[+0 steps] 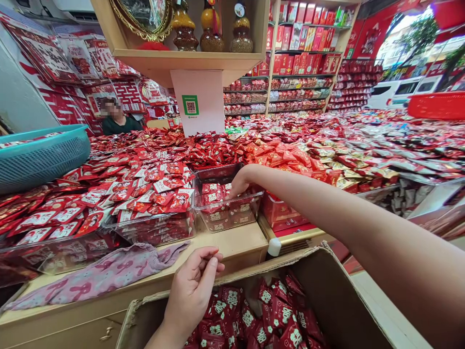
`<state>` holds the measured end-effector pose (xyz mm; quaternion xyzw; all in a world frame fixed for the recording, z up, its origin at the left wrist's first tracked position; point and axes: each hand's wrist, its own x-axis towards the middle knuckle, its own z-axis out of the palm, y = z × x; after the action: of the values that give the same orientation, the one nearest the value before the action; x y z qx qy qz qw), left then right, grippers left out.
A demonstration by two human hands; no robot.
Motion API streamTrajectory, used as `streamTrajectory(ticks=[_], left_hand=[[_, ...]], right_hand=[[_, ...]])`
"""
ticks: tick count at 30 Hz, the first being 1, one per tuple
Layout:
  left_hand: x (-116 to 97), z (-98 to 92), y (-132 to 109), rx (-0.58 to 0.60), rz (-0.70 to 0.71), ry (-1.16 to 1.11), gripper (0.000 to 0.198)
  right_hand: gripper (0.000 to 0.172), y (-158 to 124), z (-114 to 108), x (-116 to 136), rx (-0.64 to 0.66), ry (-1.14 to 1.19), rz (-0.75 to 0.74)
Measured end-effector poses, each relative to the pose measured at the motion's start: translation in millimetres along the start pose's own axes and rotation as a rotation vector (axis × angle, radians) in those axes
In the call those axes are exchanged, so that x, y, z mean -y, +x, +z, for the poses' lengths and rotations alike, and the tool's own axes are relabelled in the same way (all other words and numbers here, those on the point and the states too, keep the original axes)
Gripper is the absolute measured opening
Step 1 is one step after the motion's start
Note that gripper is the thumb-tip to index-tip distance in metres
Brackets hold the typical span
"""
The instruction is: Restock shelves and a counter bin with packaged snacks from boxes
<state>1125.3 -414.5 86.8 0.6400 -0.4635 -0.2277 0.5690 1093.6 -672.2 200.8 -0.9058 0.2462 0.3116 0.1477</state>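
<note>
My right hand (240, 180) reaches into a clear plastic bin (228, 204), touching red packets with white characters (212, 193); its fingertips are partly hidden, so what they hold cannot be made out. Above the near cardboard box (327, 271) is my left hand (194, 286), fingers curled and thumb near the fingertips, with nothing visible in it. Dark red packets with pale characters (281, 310) lie loosely inside the box.
Heaped bins of red and white packets (156, 194) flank the bin. A patterned cloth (105, 271) lies on the counter edge (232, 245). A teal basket (45, 152) stands left. Behind the counter is a person (119, 123); a shelf (189, 57) overhangs the middle.
</note>
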Motion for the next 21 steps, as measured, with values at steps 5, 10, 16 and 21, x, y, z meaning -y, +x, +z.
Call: streamTrajectory(ticks=[5, 10, 16, 21], left_hand=[[-1.2, 0.3, -0.4, 0.000, -0.004, 0.001, 0.018], [0.0, 0.6, 0.5, 0.001, -0.004, 0.006, 0.018], [1.7, 0.5, 1.4, -0.006, 0.023, 0.035, 0.018], [2.7, -0.1, 0.9, 0.005, 0.018, 0.024, 0.019]], right_hand=[[0.015, 13.4, -2.4, -6.0, 0.032, -0.100, 0.008], [0.013, 15.4, -4.7, -6.4, 0.015, -0.171, -0.020], [0.018, 2.9, -3.3, 6.1, -0.029, -0.218, -0.035], [0.020, -3.2, 1.3, 19.4, -0.111, -0.221, -0.014]])
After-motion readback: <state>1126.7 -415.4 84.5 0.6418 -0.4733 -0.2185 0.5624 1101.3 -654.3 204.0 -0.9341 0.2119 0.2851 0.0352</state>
